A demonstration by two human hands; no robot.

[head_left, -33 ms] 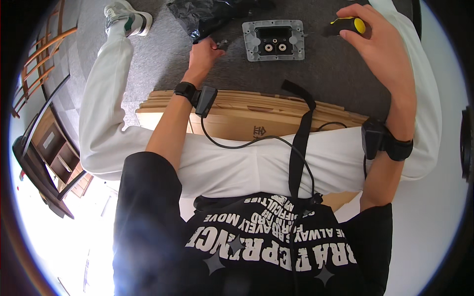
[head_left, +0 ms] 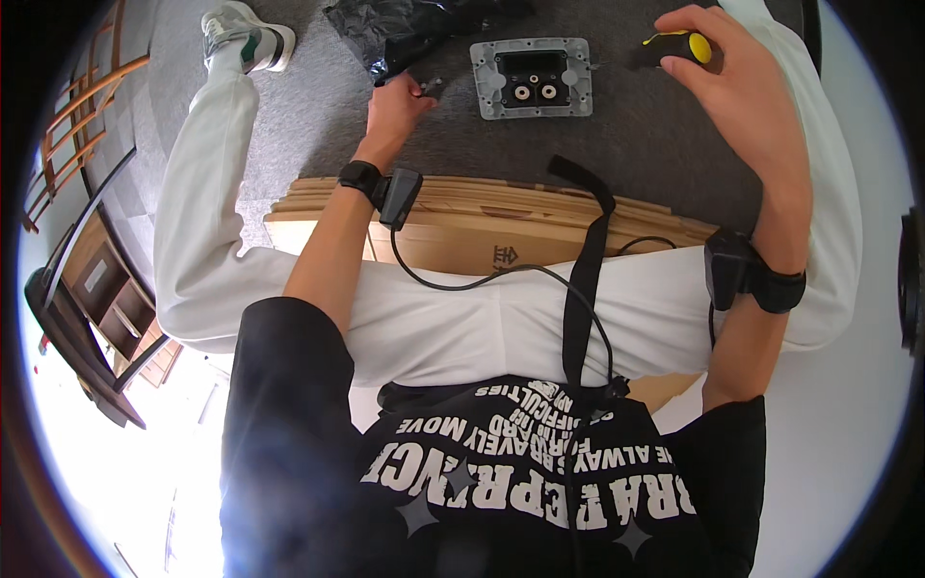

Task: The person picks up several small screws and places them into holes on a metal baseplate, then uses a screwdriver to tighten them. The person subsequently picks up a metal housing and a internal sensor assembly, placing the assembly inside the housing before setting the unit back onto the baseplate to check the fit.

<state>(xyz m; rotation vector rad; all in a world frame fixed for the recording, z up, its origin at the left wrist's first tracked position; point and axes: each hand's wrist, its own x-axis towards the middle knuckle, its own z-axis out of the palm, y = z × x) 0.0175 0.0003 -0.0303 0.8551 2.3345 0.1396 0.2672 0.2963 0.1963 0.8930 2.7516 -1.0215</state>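
On the dark grey surface lies a translucent grey rectangular plate (head_left: 486,87) with a black centre and two round silver-ringed sockets. To its left, my left hand (head_left: 393,108) rests low with its fingers closed. A small greyish piece (head_left: 434,86) shows at its fingertips, too small to name. Just beyond that hand lies a crumpled black plastic bag (head_left: 385,34). To the right of the plate, my right hand (head_left: 737,82) curls its thumb and fingers round the black and yellow handle of a screwdriver (head_left: 679,48). The blade cannot be made out.
Flattened cardboard (head_left: 462,193) lies stacked in front of my legs. A black strap (head_left: 593,250) and a thin cable (head_left: 462,287) run across my lap. My shoe (head_left: 249,39) is at the far left. Wooden furniture (head_left: 106,289) stands at the left edge.
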